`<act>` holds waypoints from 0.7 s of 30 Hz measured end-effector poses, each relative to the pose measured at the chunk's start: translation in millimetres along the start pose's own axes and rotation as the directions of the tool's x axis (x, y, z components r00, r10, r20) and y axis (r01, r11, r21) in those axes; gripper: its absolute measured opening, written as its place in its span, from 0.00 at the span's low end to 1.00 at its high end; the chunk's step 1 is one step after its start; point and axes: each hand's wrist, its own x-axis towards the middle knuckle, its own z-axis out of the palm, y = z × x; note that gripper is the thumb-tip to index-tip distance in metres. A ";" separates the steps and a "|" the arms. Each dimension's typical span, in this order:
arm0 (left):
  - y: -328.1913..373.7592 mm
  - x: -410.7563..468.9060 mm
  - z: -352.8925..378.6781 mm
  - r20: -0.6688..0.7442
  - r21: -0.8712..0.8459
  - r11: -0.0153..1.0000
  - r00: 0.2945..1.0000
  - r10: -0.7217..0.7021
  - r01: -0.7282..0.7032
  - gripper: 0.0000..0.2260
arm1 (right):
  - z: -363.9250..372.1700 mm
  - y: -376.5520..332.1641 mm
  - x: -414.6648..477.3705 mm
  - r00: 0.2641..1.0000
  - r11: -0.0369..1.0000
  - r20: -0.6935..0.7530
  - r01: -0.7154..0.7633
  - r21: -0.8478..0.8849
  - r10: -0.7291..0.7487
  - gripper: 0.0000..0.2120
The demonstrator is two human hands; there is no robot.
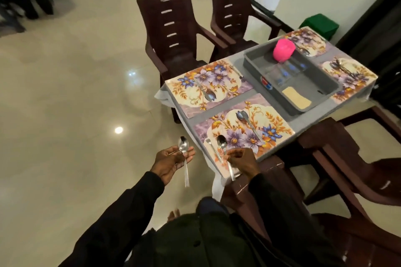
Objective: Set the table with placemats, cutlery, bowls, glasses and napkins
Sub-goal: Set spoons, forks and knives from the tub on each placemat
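spoon (pixel 221 142) | handle pinched by right fingers (pixel 234 154) | bowl over placemat (pixel 282 124)

Tray (pixel 319 102) mid-table between placemats (pixel 188 102); fork (pixel 211 147) left of spoon (pixel 249 124) on nearest placemat (pixel 280 128).

The table (pixel 314 114) carries four floral placemats (pixel 217 84) and a grey tray (pixel 252 67) (set midway).

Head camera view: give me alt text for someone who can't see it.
A person's right hand holds a spoon over the nearest placemat, beside a fork; the left hand holds a second spoon past the table edge. Four floral placemats and a grey tray holding a pink cup lie on the table, with brown chairs around it.
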 end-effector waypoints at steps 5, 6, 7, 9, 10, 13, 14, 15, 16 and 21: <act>35.5 40.0 3.6 0.025 0.008 1.000 0.999 -0.029 0.029 0.16 | -19.0 1.1 55.4 0.986 0.996 -0.151 -0.072 -0.043 0.065 0.05; 41.1 48.1 5.9 0.031 0.020 1.000 0.999 -0.024 0.024 0.16 | -25.0 3.0 67.5 0.980 0.994 -0.180 -0.097 -0.053 0.086 0.05; 47.3 58.7 9.6 0.040 0.032 0.999 0.999 -0.027 0.026 0.16 | -32.2 5.1 83.4 0.972 0.991 -0.211 -0.119 -0.059 0.104 0.06; 57.7 78.8 16.1 0.034 0.045 0.998 0.999 -0.043 0.041 0.16 | -46.8 8.0 112.8 0.955 0.987 -0.280 -0.132 -0.094 0.101 0.06; 62.5 87.5 19.1 0.028 0.056 0.997 0.998 -0.048 0.046 0.16 | -53.5 9.9 125.7 0.946 0.983 -0.312 -0.135 -0.125 0.090 0.06; 75.8 109.8 28.5 0.024 0.105 0.993 0.999 -0.046 0.044 0.14 | -71.6 16.0 161.8 0.919 0.970 -0.379 -0.183 -0.162 0.110 0.05; 79.2 117.4 31.0 0.016 0.112 0.993 0.999 -0.041 0.039 0.14 | -77.2 17.3 173.8 0.904 0.965 -0.408 -0.209 -0.159 0.128 0.05; 82.1 122.9 32.8 0.012 0.115 0.993 0.999 -0.038 0.036 0.14 | -81.9 18.6 183.7 0.886 0.960 -0.440 -0.234 -0.155 0.145 0.04; 84.9 126.5 34.8 0.009 0.118 0.992 0.999 -0.040 0.038 0.15 | -85.9 19.1 190.8 0.872 0.955 -0.463 -0.253 -0.153 0.157 0.04; 89.3 147.0 32.0 -0.040 0.122 0.990 0.997 -0.062 0.067 0.15 | -96.3 19.6 222.7 0.863 0.931 -0.480 -0.291 -0.218 0.157 0.02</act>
